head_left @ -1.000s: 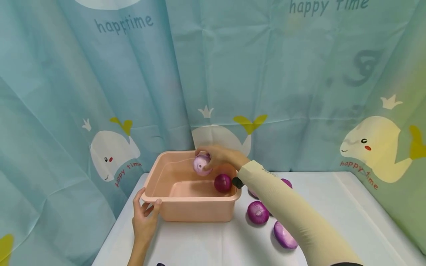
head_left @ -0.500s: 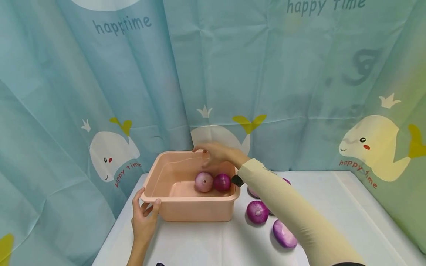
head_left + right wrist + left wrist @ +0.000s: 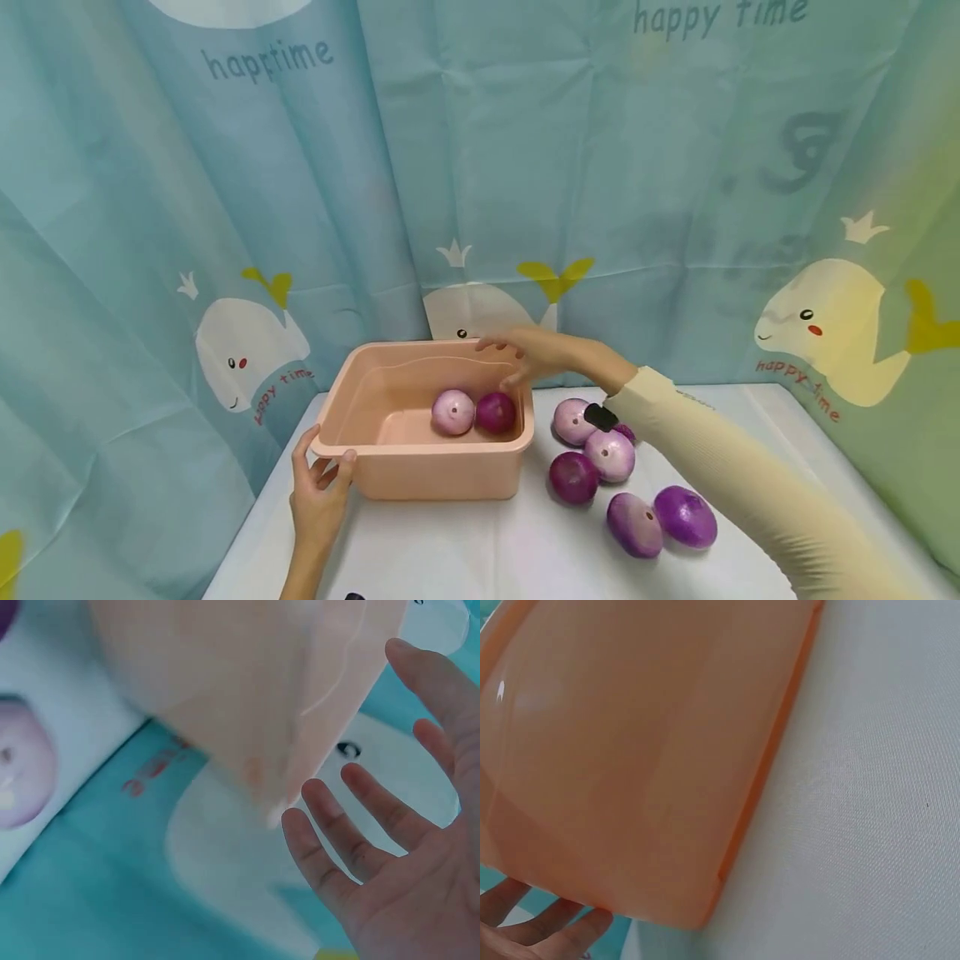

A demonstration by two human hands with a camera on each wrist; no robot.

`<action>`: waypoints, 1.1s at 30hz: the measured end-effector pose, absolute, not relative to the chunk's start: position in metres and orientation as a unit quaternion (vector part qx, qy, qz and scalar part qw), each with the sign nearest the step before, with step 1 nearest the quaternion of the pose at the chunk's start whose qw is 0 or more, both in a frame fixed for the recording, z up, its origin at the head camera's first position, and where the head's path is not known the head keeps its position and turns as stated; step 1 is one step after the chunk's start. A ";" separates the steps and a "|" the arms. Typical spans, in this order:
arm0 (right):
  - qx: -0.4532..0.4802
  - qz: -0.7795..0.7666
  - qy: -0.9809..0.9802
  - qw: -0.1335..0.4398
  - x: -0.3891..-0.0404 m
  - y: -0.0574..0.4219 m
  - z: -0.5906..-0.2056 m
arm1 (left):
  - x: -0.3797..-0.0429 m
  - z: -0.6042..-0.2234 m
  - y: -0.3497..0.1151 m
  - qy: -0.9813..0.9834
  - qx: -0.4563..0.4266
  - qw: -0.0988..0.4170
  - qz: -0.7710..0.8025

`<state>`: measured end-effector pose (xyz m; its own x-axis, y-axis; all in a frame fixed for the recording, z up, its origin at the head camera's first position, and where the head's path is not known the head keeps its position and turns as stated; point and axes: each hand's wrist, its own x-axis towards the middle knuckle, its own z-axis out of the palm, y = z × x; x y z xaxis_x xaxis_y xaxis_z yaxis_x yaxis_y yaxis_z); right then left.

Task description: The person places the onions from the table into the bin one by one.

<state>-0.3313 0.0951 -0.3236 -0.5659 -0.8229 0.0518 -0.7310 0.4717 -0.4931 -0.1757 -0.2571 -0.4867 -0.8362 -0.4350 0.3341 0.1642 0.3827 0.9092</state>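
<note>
A pink plastic basin [image 3: 431, 473] stands on the table in the head view. Two red onions lie in it: a pale one [image 3: 453, 412] and, touching it on the right, a dark purple one [image 3: 496, 413]. My left hand [image 3: 318, 496] holds the basin's front left corner, thumb at the front rim and fingers along the left side; its fingertips [image 3: 585, 930] press the wall in the left wrist view. Above the basin's back right corner hovers my right hand [image 3: 536, 354], fingers spread and nothing in them, as the right wrist view also shows of the hand [image 3: 405, 855].
Several more onions lie on the white table [image 3: 442, 550] right of the basin, among them a dark one [image 3: 574, 478], a pale one [image 3: 611, 456] and a purple one [image 3: 686, 517]. A blue whale-print curtain [image 3: 510, 167] hangs close behind the basin.
My right hand let go of the pale onion, which dropped beside the dark one in the basin. Then the hand moved right, uncovering onions on the table. The left hand stays at the corner.
</note>
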 end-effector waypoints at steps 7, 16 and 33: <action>-0.444 -0.225 0.865 0.063 -0.313 0.152 -0.333 | -0.173 -0.486 -0.261 -0.784 0.082 0.282 -0.548; -0.404 -0.243 0.880 0.062 -0.282 0.226 -0.353 | -0.174 -0.486 -0.261 -0.787 0.074 0.287 -0.541; -0.337 -0.289 0.896 0.008 -0.214 0.322 -0.405 | -0.175 -0.487 -0.254 -0.786 0.074 0.292 -0.540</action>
<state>-0.2140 0.3221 -0.4049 -0.7728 -0.6085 0.1803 -0.5989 0.6053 -0.5243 -0.1751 -0.2542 -0.4868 -0.8190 -0.4313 0.3784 0.1981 0.4063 0.8920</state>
